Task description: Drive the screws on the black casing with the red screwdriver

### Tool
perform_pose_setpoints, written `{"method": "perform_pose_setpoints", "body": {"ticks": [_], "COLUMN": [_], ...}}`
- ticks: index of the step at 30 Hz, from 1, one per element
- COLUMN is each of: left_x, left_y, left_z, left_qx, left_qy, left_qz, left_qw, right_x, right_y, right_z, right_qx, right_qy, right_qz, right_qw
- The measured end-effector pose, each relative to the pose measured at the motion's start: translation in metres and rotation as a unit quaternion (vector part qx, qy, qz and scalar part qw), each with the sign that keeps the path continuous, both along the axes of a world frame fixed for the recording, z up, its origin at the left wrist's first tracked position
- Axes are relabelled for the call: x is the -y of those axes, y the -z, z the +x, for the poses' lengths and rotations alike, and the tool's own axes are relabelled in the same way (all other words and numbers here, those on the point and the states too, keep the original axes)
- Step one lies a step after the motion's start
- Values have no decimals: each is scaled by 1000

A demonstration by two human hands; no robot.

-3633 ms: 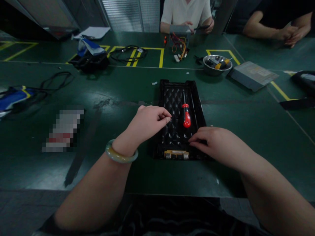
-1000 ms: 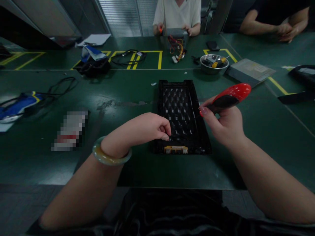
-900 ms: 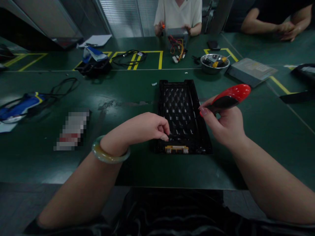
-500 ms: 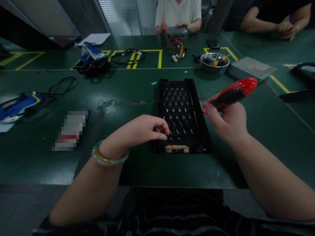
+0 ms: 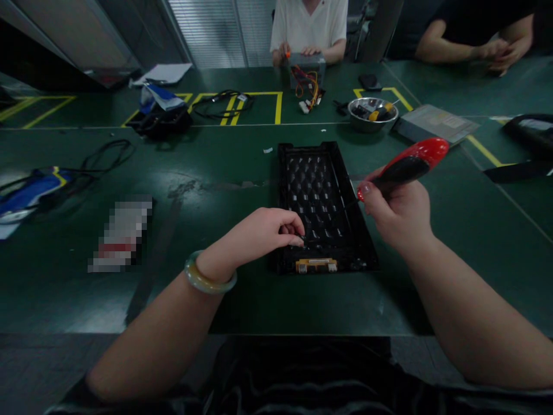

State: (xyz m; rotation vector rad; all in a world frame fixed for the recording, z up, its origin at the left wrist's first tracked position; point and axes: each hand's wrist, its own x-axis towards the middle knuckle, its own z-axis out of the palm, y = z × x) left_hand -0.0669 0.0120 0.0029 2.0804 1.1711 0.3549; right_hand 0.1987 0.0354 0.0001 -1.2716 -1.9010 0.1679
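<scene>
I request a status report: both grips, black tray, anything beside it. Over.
Right grip holds red screwdriver. Left grip over black tray's near left side; whether holding anything, unclear. White scrap beside tray's far left corner.

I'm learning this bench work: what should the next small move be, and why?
Perhaps bring the tip of the screwdriver toward the left hand. The right hand holds it slanting down toward the black casing, while the left thumb and forefinger sit close together at the casing's near end. Whether they pinch anything, I cannot tell.
</scene>
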Motion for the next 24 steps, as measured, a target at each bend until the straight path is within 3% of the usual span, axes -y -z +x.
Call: {"method": "perform_pose_setpoints", "body": {"ticks": [8,16,24], "left_x": [12,19,20], "left_y": [-7,-4,-12], "left_z": [0,9,4], "left_qx": [-8,-102,-83], "left_qy": [9,37,55], "left_qz": [-25,63,44], "left_qw": [1000,992,994], "right_x": [2,7,9], "right_y": [0,-5,-8], "right_z": [-2,-3,-6], "right_qx": [6,41,28], "right_qy": [-11,-24,-37], "right_qz": [7,2,6], "right_qw": [1000,999,999]}}
